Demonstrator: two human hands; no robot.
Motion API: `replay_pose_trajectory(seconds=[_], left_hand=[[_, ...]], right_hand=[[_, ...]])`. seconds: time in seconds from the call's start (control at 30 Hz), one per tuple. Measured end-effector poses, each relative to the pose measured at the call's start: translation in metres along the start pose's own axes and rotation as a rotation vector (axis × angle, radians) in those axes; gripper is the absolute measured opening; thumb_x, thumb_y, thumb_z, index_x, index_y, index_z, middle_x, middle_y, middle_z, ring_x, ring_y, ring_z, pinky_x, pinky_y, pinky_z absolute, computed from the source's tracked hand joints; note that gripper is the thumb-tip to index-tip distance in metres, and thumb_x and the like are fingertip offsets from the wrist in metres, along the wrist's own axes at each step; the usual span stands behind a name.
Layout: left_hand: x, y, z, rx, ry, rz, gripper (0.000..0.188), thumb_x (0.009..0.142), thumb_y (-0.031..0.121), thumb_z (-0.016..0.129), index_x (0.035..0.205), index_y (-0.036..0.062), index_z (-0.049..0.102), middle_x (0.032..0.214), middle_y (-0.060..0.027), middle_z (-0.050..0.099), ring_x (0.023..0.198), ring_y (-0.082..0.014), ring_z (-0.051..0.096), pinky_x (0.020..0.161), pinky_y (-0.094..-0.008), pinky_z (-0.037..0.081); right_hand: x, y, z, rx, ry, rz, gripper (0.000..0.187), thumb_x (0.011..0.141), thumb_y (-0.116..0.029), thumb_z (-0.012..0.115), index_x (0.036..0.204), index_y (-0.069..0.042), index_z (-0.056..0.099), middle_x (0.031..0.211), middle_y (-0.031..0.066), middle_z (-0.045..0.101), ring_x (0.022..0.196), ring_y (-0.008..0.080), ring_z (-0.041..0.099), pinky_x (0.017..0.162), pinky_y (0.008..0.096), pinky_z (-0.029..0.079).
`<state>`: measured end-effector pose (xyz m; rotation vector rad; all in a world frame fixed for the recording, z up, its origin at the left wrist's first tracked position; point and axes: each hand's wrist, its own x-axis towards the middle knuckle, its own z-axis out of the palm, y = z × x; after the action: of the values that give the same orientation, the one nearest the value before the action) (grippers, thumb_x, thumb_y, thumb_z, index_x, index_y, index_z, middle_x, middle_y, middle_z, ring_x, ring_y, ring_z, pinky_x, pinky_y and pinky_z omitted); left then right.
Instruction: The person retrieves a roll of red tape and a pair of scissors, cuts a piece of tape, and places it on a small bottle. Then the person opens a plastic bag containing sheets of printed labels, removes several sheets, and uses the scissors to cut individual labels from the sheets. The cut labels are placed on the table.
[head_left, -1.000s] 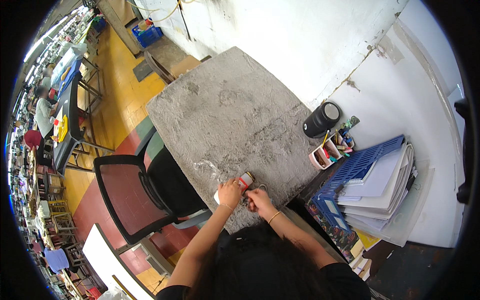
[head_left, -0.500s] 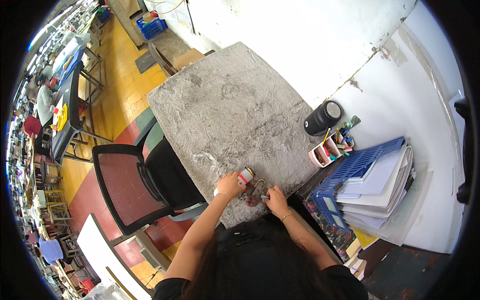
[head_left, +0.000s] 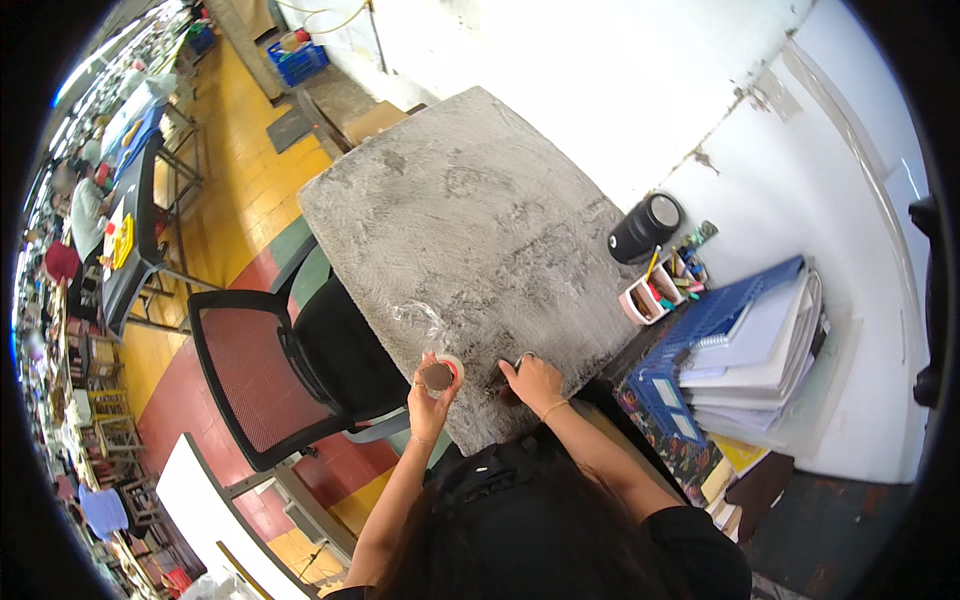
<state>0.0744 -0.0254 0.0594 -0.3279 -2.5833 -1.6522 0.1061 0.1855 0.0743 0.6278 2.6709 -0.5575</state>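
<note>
A small round container (head_left: 438, 376) with a white and red side is held up by my left hand (head_left: 424, 410), over the near left edge of the table. Its brown round end faces up, and my fingers wrap its side. My right hand (head_left: 538, 382) is a little to the right, low over the table, fingers bent in. A dark brown item (head_left: 508, 394) shows beside and beneath those fingers. The hand covers much of it, so its kind is unclear.
The table (head_left: 470, 220) has a grey, wrinkled cover. At its right edge stand a black cylindrical flask (head_left: 645, 228), a pen organizer (head_left: 655, 298) and a blue file rack (head_left: 690, 355) stuffed with papers. A mesh-backed chair (head_left: 255, 370) touches the left side.
My left hand has lifted the container, moved it left and nearer, and turned its end upward. My right hand has moved slightly up and left, over the brown item; its small light-blue object no longer shows.
</note>
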Motion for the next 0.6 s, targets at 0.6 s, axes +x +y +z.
replay_pose_trajectory(seconds=[0.6], left_hand=[[0.026, -0.013, 0.007, 0.066, -0.310, 0.004, 0.061, 0.080, 0.019, 0.075, 0.127, -0.0025, 0.042, 0.119, -0.0205, 0.060, 0.107, -0.0334, 0.061, 0.089, -0.0372, 0.049]], right_hand=[[0.018, -0.030, 0.019, 0.256, -0.106, 0.334, 0.040, 0.079, -0.041, 0.068, 0.090, -0.002, 0.070, 0.092, 0.0160, 0.069, 0.083, 0.0280, 0.068, 0.069, 0.0399, 0.055]])
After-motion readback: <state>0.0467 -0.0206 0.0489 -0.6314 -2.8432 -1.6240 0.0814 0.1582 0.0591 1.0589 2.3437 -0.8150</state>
